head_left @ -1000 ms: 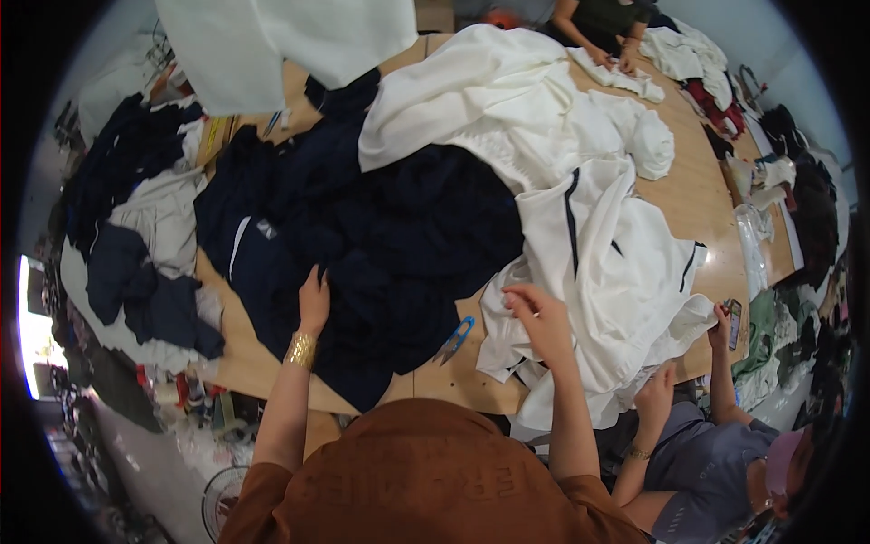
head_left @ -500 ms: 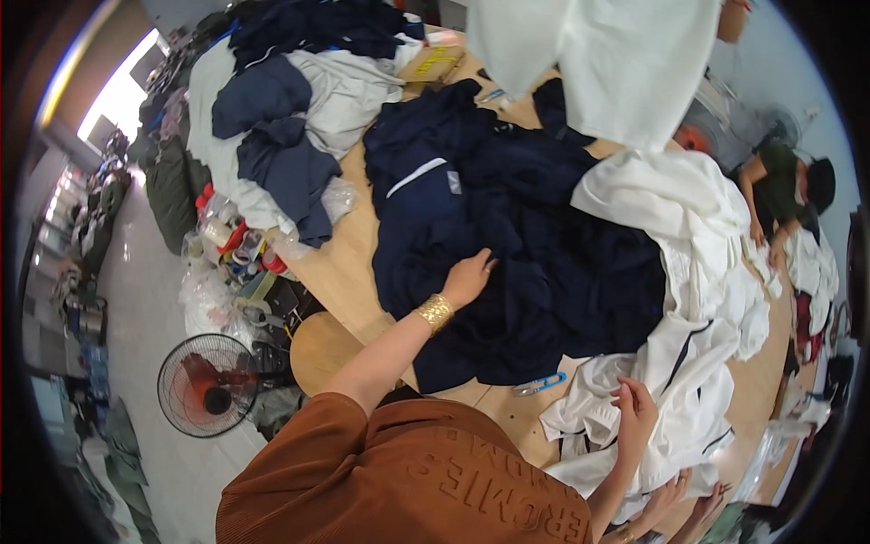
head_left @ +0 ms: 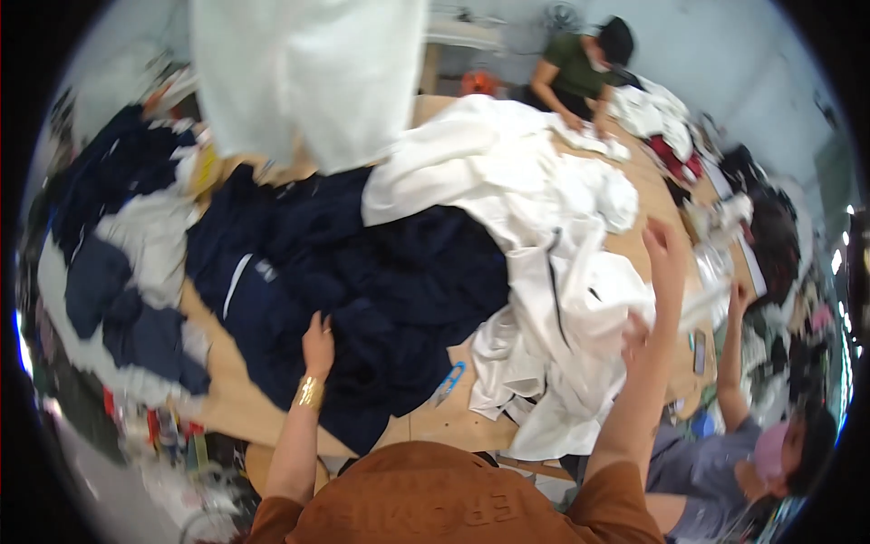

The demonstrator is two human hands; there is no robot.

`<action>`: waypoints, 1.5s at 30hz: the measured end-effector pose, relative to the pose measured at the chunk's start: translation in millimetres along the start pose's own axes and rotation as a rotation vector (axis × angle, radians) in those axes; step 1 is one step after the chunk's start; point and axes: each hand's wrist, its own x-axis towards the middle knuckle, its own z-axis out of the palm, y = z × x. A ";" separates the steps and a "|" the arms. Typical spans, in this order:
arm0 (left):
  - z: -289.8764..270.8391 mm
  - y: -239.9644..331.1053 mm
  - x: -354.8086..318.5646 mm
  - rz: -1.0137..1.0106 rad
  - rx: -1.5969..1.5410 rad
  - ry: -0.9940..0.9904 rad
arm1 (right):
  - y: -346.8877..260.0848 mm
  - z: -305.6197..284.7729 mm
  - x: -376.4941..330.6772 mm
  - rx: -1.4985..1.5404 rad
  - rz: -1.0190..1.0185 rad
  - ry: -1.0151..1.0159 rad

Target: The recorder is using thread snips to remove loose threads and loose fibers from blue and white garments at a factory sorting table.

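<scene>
My left hand [head_left: 317, 347], with a gold cuff on the wrist, is at the near part of a navy blue garment [head_left: 390, 263]. Its fingers look curled closed on the cloth. My right hand [head_left: 666, 243] is raised at the end of an outstretched arm, to the right of a heap of white garments [head_left: 535, 190]. Motion blur smears its fingers, so I cannot tell whether they hold anything. Between the navy and white cloth lies a pair of blue thread snips [head_left: 450, 381]. A white strip [head_left: 237, 286] and a small pale patch show on the navy garment.
White fabric [head_left: 308, 82] hangs over the far side of the wooden table [head_left: 421, 431]. Grey and navy clothes [head_left: 149, 240] are piled left. A co-worker in green [head_left: 575, 72] handles white cloth at the back; another in a pink mask [head_left: 770, 453] reaches in from the right.
My view has swung right, bringing the masked co-worker into sight. My right arm has risen and stretched forward from beside the white cloth. My left hand stays at the navy garment.
</scene>
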 end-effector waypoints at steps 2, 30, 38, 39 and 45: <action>10.0 -9.2 3.6 0.092 -0.016 0.043 | 27.5 -8.4 41.5 -0.057 0.022 0.076; 23.6 -26.4 7.5 0.214 0.106 -0.013 | 138.6 217.6 -5.3 -0.580 0.163 -0.175; 15.5 -25.8 8.0 0.193 0.300 -0.005 | 59.7 175.3 -62.6 -0.433 0.060 -0.154; 17.1 -21.4 8.0 0.197 0.296 -0.008 | 52.4 164.6 -72.2 -0.394 0.044 -0.151; 18.9 -12.0 9.1 0.222 0.285 0.012 | 31.9 134.6 -108.5 -0.281 0.046 -0.178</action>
